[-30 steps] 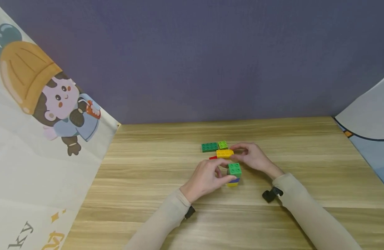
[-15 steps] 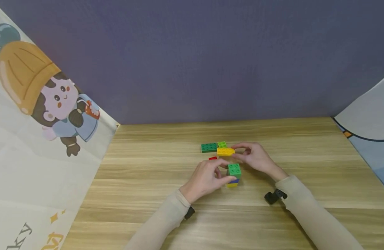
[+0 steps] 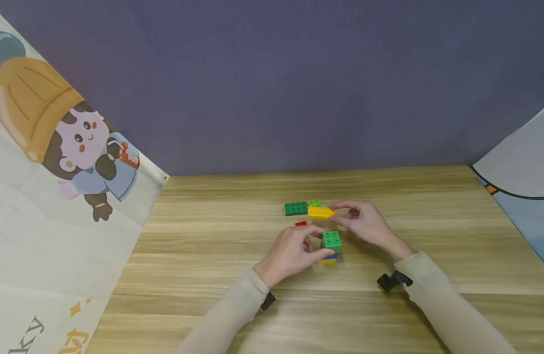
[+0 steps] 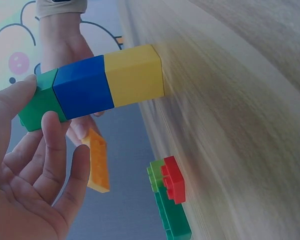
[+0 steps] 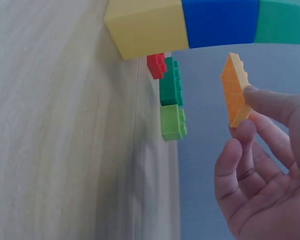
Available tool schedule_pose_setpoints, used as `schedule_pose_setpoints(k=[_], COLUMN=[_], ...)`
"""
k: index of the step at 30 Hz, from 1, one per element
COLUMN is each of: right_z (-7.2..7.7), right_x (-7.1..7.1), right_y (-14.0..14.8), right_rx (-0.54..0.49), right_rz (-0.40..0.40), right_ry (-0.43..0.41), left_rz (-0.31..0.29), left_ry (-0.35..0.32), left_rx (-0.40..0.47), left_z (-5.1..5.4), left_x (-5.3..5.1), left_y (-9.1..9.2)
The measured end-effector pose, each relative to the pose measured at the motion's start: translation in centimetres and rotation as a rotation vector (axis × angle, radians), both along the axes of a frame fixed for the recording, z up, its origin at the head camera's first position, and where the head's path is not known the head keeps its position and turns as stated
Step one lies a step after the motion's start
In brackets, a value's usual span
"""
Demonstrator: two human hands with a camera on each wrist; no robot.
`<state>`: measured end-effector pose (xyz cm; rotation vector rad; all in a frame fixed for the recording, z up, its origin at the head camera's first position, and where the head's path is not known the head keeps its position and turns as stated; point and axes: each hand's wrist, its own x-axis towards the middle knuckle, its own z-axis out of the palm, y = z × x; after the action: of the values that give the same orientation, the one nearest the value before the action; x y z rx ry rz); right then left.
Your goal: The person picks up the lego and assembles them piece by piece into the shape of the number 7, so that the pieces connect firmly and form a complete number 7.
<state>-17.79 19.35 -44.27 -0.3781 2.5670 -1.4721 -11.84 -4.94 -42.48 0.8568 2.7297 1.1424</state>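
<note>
A tower of three blocks stands upright on the table: green block on top, blue block in the middle, yellow block at the bottom. My left hand grips the green block between thumb and fingers. Behind the tower, my right hand pinches the right end of a flat yellow-orange brick. In the right wrist view this thin brick is held up off the table, between the thumb and fingers of the right hand, apart from the tower.
On the table behind the left hand lie a red brick, a dark green brick and a lime brick, partly hidden by the held brick. A dark wall rises beyond the back edge.
The flat yellow-orange brick has risen off the red brick and shifted slightly back and right with my right hand. More of the red brick shows. My left hand has stayed on the tower.
</note>
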Motion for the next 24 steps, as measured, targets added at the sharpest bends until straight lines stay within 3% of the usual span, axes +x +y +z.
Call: schedule_pose_setpoints(k=[24], right_z=[1.9], right_x=[1.5], right_y=[0.2], right_rx=[0.04], right_rz=[-0.005], right_ry=[0.061], left_rz=[0.009], left_ry=[-0.002], left_rx=[0.011], left_z=[-0.1], left_x=[0.0], left_y=[0.0])
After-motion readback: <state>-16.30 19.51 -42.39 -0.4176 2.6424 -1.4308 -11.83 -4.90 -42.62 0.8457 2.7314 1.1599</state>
